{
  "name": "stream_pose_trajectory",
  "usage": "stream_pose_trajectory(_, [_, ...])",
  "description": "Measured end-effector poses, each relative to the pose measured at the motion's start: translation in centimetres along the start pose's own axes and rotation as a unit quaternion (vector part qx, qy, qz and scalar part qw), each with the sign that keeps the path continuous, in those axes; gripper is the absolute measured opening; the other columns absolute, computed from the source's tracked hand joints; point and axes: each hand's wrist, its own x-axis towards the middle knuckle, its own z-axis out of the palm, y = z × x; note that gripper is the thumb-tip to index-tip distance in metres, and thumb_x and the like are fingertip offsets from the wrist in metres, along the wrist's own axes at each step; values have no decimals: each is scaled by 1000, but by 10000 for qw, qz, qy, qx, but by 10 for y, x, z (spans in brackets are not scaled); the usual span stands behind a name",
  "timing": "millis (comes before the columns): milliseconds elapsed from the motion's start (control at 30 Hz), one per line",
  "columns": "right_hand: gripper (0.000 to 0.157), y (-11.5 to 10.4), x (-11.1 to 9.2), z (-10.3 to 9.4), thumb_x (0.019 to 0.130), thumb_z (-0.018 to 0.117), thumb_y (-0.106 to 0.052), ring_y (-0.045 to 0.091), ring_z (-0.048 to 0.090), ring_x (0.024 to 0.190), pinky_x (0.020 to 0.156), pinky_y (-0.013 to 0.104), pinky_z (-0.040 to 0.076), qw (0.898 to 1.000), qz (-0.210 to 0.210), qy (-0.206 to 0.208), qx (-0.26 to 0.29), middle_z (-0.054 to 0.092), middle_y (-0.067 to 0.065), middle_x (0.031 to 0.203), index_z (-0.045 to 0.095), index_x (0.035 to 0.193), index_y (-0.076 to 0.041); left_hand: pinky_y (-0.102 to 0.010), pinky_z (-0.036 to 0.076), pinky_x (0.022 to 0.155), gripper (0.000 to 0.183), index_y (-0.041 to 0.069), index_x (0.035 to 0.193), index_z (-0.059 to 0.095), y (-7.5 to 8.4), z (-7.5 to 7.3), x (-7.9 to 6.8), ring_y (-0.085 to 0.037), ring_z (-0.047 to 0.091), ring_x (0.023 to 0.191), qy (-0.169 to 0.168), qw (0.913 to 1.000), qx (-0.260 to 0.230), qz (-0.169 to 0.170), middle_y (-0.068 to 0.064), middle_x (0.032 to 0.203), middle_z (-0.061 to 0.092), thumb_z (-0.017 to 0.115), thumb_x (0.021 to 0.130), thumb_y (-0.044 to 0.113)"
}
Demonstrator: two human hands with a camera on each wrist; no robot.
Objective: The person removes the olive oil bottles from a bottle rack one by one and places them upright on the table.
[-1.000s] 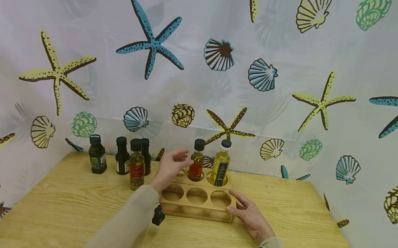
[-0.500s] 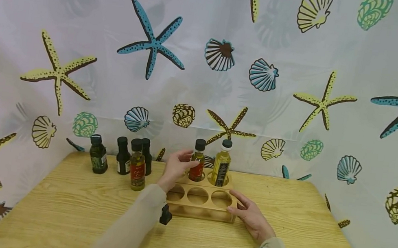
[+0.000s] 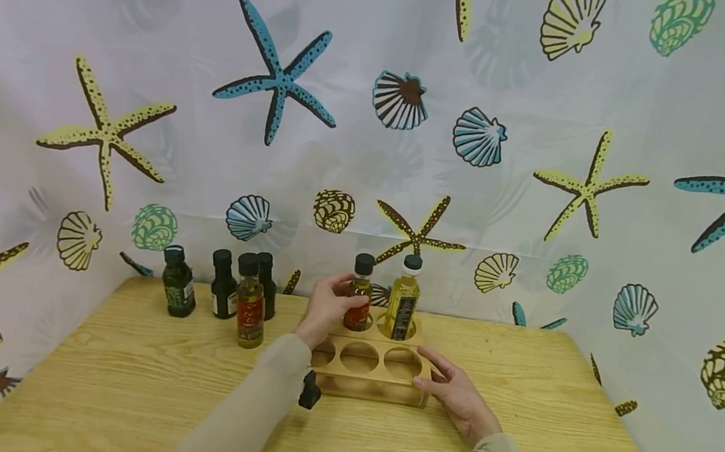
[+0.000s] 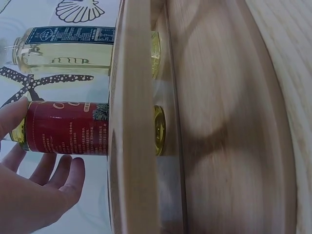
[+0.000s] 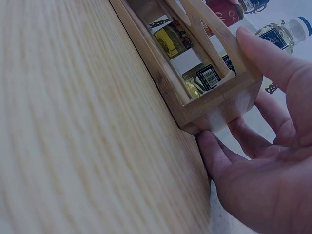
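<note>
A two-tier wooden bottle rack stands in the middle of the table. In its raised back row are a small red-labelled oil bottle with a black cap and a taller pale-yellow oil bottle with a dark label. My left hand grips the red-labelled bottle near its top; in the left wrist view the thumb lies against it, and the other fingers reach behind and below. My right hand holds the rack's right end, thumb and fingers at its edges. Round holes show in the lower front row.
Left of the rack, another red-labelled oil bottle stands on the wooden table. Behind it are dark bottles, and a squat dark-green bottle is farther left. A shell-and-starfish curtain hangs behind the table.
My left hand has moved right, from beside the red-labelled bottle in the rack to a grip on it. The right hand stays on the rack's end.
</note>
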Motion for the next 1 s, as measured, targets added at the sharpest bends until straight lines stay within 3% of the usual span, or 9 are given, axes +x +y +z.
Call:
stream_pose_trajectory(333, [66, -2, -2, 1, 91, 70, -13, 45, 5, 149, 118, 56, 20, 10000, -13, -66, -21, 18, 9, 164, 41, 151, -17, -55, 48, 98, 50, 15, 134, 58, 0, 5, 2, -37, 59, 117, -298, 9996, -3, -33, -16, 128, 62, 72, 87, 3])
stream_pose_trajectory(667, [68, 2, 1, -2, 89, 73, -16, 44, 7, 149, 118, 56, 20, 10000, 14, -10, -21, 19, 9, 164, 43, 150, -19, -56, 45, 103, 51, 20, 134, 56, -5, 4, 3, -37, 51, 130, -434, 9990, -28, -59, -14, 137, 56, 71, 88, 4])
stream_pose_trajectory(1000, [68, 3, 2, -3, 89, 74, -18, 46, 7, 149, 118, 57, 19, 10000, -6, -34, -78, 17, 10, 164, 43, 150, -19, -54, 50, 97, 54, 21, 138, 52, -7, -1, -1, -37, 53, 128, -518, 9984, -122, 173, -15, 140, 52, 69, 90, 5])
